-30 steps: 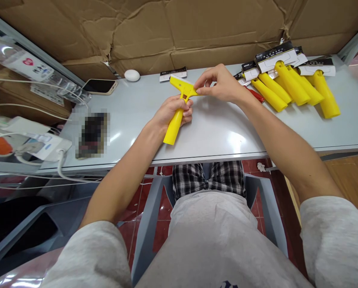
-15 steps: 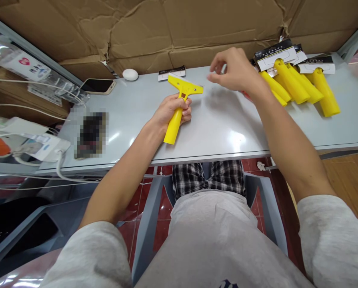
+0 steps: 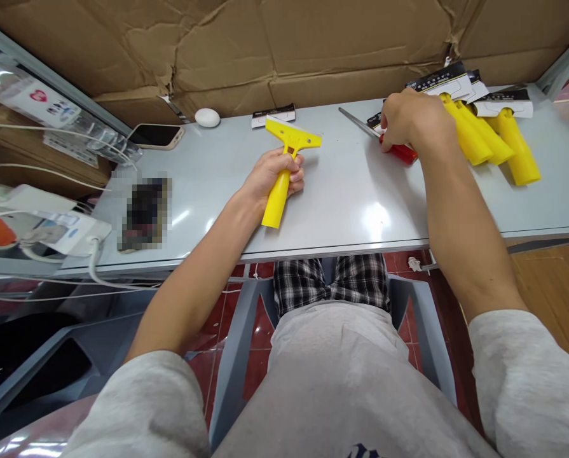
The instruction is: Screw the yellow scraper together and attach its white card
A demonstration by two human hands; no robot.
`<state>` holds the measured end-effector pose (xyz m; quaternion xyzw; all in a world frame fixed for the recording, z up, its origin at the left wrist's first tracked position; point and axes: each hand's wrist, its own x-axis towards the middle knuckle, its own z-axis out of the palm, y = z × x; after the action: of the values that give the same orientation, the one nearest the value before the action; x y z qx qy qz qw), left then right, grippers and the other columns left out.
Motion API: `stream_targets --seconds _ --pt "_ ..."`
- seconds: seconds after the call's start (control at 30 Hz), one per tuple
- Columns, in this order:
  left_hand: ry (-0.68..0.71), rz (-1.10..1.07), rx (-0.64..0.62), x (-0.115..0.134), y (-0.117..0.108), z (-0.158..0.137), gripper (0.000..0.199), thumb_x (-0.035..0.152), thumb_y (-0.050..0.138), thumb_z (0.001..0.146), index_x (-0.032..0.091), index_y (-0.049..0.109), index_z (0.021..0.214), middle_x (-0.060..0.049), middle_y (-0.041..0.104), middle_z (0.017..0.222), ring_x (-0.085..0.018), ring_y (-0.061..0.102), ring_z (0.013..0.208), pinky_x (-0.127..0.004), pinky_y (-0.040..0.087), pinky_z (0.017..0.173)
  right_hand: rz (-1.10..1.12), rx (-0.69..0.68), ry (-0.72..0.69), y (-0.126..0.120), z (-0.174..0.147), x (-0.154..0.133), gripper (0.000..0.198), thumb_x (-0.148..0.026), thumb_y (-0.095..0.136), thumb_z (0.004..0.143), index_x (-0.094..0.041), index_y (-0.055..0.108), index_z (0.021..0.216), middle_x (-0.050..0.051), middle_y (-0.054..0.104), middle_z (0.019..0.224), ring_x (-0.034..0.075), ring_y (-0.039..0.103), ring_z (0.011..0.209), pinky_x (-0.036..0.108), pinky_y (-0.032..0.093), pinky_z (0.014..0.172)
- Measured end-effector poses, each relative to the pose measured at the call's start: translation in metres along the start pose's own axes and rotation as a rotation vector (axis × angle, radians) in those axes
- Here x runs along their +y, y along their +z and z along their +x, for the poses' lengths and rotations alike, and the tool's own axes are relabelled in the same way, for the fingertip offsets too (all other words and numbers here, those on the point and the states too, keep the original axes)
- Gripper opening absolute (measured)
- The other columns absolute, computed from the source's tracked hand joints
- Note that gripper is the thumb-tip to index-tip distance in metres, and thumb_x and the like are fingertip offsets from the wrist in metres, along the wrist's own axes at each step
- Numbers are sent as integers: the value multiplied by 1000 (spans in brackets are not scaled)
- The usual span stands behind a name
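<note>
My left hand [image 3: 277, 175] is wrapped round the handle of a yellow scraper [image 3: 275, 202], just above the tabletop. The scraper's wide head points away from me, with a pale blade edge along its far side and a small screw at its right. Farther right, my right hand [image 3: 415, 121] has its fingers closed at the front of a red-handled screwdriver [image 3: 402, 152]. The screwdriver's metal shaft points to the far left, low over the table. Part of the handle and some fingertips are hidden by the hand.
Several yellow scrapers [image 3: 519, 149] with black-and-white cards lie at the right. A small card packet [image 3: 273, 116], a white oval object [image 3: 207, 117] and a phone [image 3: 155, 136] lie along the back. Cables and a white power strip [image 3: 86, 235] are at the left; cardboard [image 3: 313, 44] stands behind.
My right hand has moved right, from the middle of the table to the screwdriver, and closed on its handle. My left hand and its scraper have hardly moved.
</note>
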<state>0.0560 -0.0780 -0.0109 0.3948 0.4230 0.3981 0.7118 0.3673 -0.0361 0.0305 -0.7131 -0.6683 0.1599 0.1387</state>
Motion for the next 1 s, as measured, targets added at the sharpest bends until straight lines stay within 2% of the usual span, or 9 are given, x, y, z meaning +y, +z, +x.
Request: stream_targets --seconds 0.07,0.13,0.2,0.27,0.33,0.4,0.53,0.83,1.0 --pt "-5 10 5 0 -2 1 51 2 72 59 27 49 98 7 64 83 -6 52 55 -23 39 48 -104 -26 87 -5 -15 -14 42 -15 103 84 -13 79 119 19 65 160 32 65 159 61 51 148" --pt "-2 6 10 -1 -3 2 52 2 72 60 27 49 99 7 65 83 -6 53 55 -23 39 48 -72 15 27 -13 -29 -24 43 -17 94 94 -15 80 134 19 71 147 29 59 164 57 53 147" --pt "17 -22 20 -2 -4 2 52 1 72 61 27 49 100 7 64 83 -6 53 54 -22 39 48 30 128 -85 -21 -36 -26 33 -15 89 97 -13 79 128 17 77 128 26 62 160 50 56 141" --pt "41 -55 34 -4 -5 2 52 0 72 63 27 49 101 7 64 83 -6 54 54 -22 39 48 229 263 -188 -27 -37 -22 25 -9 87 94 -11 73 114 14 80 113 20 77 133 39 65 120" --pt "51 -69 44 -6 -5 2 51 0 72 64 27 50 101 6 66 83 -6 54 54 -21 40 48 500 352 -278 -32 -36 -14 34 -7 90 89 -15 63 109 9 82 107 14 82 102 25 62 88" --pt "55 -72 31 -7 -5 3 48 1 70 66 27 51 101 6 66 84 -6 53 54 -20 40 47 704 389 -337 -38 -34 -5 49 -12 95 85 -21 53 108 6 84 113 11 83 95 21 53 71" --pt "84 -92 31 -6 -5 5 45 1 72 69 27 48 96 7 64 81 -5 52 54 -20 37 48 734 378 -381 -47 -37 5 48 -29 94 90 -26 48 101 1 84 120 4 76 84 25 53 72" --pt "112 -57 31 -11 -18 14 44 4 81 71 26 51 94 5 68 86 -6 54 59 -23 36 51 673 405 -363 -43 -50 -7 61 -34 95 94 -21 38 77 1 85 106 0 71 79 24 47 67" --pt "118 -80 -13 -11 -20 15 42 3 78 71 25 52 94 6 67 86 -5 55 59 -23 35 51 857 388 -457 -41 -39 4 59 -37 103 79 -25 45 82 0 78 90 5 74 78 25 44 63"
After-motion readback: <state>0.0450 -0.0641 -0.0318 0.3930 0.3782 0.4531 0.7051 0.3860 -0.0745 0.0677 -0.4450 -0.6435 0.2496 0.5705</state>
